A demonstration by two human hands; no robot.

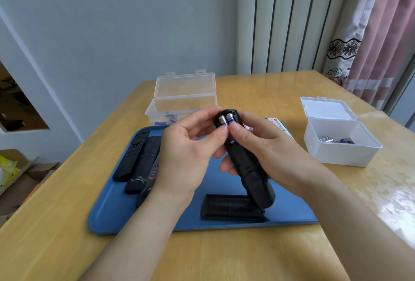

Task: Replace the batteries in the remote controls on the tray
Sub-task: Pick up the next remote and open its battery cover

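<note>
The right grip (253,146) holds the black remote (244,161) steady over the blue tray (107,213), so the left grip (188,146) can pinch the batteries (226,120) in its open back. The cover (231,207) waits on the tray

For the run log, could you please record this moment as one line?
left-hand grip: on black remote | right-hand grip: round it, thumb on batteries | battery cover: on blue tray

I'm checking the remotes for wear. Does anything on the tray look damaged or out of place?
The middle black remote on the left of the tray has whitish scuffs or residue at its near end. The loose battery cover lying on the tray only looks odd; the held remote is open.
</note>
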